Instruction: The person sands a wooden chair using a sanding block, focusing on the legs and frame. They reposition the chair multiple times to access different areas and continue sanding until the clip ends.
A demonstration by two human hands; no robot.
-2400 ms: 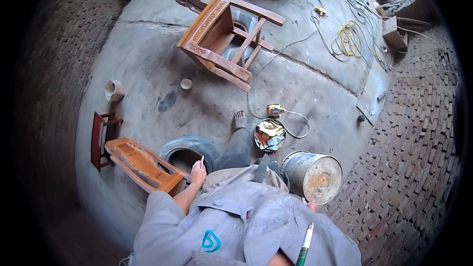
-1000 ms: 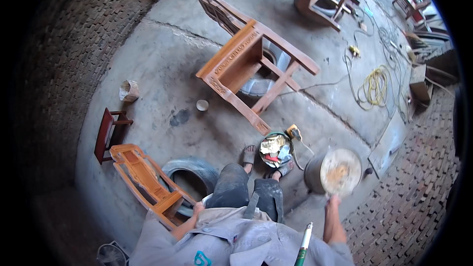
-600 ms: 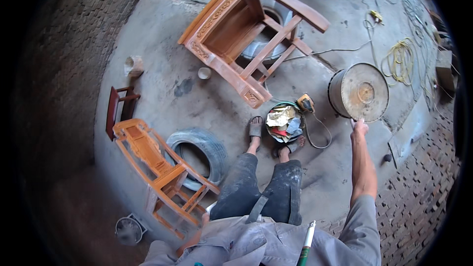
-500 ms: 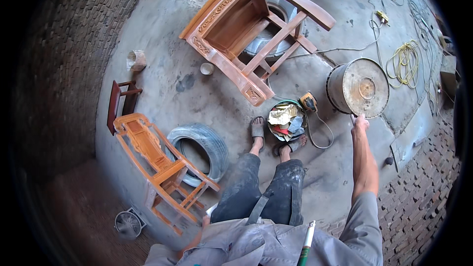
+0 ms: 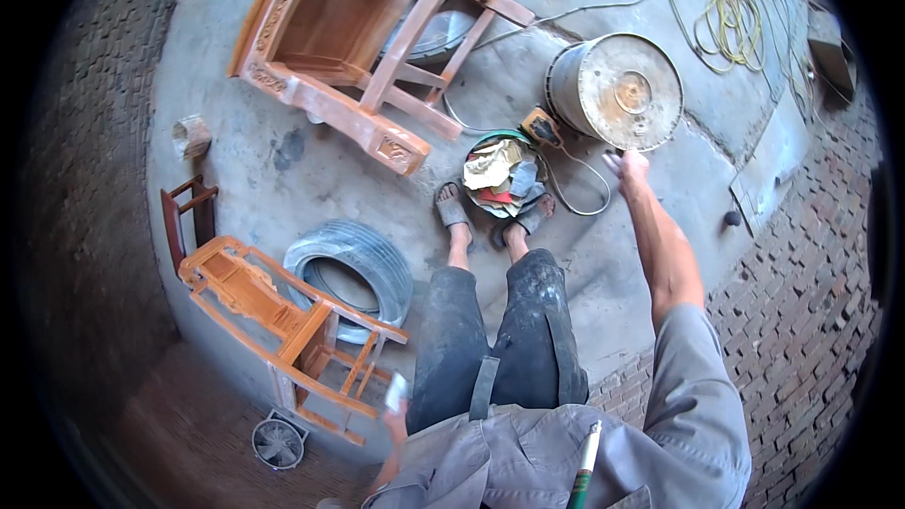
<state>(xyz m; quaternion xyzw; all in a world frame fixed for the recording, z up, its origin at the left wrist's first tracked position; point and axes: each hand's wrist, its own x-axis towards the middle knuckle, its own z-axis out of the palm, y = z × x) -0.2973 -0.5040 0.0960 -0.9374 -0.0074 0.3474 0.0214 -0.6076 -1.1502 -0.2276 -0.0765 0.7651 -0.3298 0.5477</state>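
Rust-blotched whitish bucket [image 5: 617,90]; shadowy fan [image 5: 278,443], perhaps grey.

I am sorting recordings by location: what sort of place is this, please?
Probably a furniture workshop: a carved wooden chair lies tipped over, near a yellow corded power tool and a tub of scraps.

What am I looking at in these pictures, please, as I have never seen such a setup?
There is no machine, only a person's bare hands. The view comes from the left of two fisheye cameras worn on the head, looking down, so straight edges bend. The right hand holds a grey, round bucket with a rust-stained end by its edge. The left hand holds a small white object, too unclear to identify. Over the grey concrete floor you see a grey rubber tyre, a carved orange-brown wooden chair and a round, green-rimmed container of paper-like scraps.
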